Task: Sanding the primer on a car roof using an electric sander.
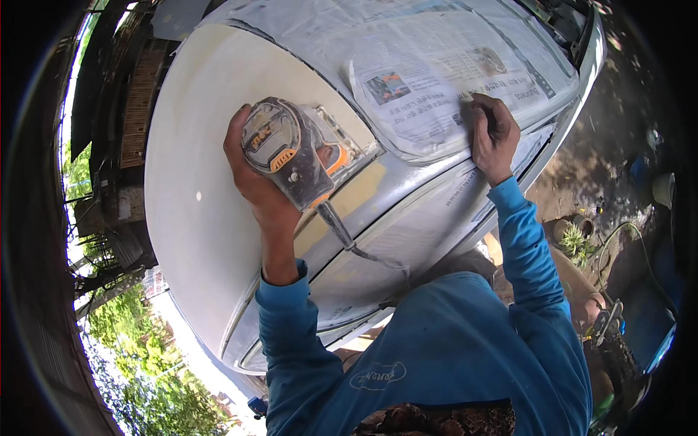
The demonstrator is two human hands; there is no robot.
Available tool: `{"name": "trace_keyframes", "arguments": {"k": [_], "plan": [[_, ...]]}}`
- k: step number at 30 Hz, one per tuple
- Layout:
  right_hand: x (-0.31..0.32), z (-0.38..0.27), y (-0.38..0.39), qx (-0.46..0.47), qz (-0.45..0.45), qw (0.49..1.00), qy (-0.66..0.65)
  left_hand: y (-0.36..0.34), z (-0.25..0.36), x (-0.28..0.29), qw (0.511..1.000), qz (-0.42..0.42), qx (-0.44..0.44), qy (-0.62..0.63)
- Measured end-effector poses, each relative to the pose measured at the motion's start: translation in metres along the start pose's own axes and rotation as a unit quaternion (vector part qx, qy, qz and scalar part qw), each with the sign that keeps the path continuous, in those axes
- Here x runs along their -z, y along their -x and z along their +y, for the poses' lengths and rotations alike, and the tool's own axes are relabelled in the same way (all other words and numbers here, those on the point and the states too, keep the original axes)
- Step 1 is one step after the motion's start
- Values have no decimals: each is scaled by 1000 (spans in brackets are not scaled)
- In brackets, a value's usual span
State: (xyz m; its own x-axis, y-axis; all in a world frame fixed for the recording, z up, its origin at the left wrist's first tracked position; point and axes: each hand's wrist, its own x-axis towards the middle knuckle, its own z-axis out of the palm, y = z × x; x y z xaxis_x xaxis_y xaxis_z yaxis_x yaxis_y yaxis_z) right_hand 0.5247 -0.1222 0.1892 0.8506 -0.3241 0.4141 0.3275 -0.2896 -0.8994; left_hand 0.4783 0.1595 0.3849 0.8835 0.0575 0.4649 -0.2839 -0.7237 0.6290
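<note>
My left hand (263, 198) is wrapped round the body of an orange and dark grey electric sander (294, 163), dusted with white powder. The sander sits on the corner of a pale car panel (200, 138), beside a dark seam; its pad is mostly hidden under the body. From its rear end a dark cord (338, 229) trails over the car's side toward me. My right hand (498, 138) leans on newspaper (422, 87) covering the car's window area. Its fingers are loosely curled, with a gap between thumb and fingers, and nothing shows in it.
Yellowish filler patches (363, 185) mark the bodywork near the seam. More paper masks the car's side (436, 203). Beyond it, to the right, are a potted plant (576, 243) and a hose (640, 232) on the ground. Wooden slats (142, 105) stand at the left.
</note>
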Motion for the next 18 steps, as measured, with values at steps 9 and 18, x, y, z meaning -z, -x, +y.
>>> {"name": "trace_keyframes", "arguments": {"k": [9, 18], "plan": [[0, -3, -1, 12, 5, 1000, 0, 38, -9, 27, 992, 73, -64, -84], [1, -4, 1, 0, 3, 1000, -10, 30, -1, -15, 977, 44, -186, -97]]}}
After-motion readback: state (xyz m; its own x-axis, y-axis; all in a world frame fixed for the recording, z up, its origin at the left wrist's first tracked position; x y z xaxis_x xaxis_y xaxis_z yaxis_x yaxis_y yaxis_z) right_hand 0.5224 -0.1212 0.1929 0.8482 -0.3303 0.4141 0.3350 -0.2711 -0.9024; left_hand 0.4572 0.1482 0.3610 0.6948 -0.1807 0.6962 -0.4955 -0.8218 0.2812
